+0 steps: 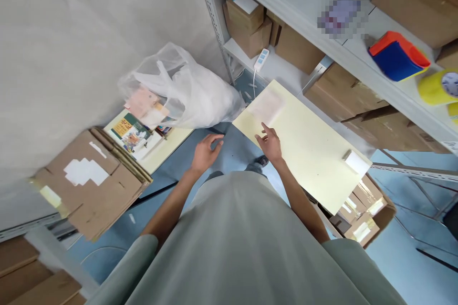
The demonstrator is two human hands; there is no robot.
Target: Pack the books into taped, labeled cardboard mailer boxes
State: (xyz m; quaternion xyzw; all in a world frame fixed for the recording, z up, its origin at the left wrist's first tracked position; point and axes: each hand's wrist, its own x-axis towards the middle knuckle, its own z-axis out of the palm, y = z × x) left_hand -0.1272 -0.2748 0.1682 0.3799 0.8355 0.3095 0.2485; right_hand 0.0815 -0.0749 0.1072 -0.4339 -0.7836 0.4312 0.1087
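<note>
Left hand: the bare left hand (206, 153) hangs over the blue floor (232, 152), holding nothing, fingers loosely bent and thumb apart
Right hand: the bare right hand (271, 147) is at the near edge of the cream rectangular worktop (304, 143), fingers spread and nothing between them; whether it touches the surface I cannot tell
Pink sheet: a flat, pale pink rectangular sheet (266, 106) lies toward one end of the worktop, just beyond the right fingertips (too blurred to tell paper from film)
Its handling: probably light, thin and bendy, perhaps slippery if plastic; a pinch at the near edge or corner should suit
White bag: a bulging, translucent white plastic bag (211, 97) sits beyond the left hand; likely soft and slack, best gathered by its top, weight unclear
Far end: a small white box (356, 162) on the worktop, well apart from both hands
</note>
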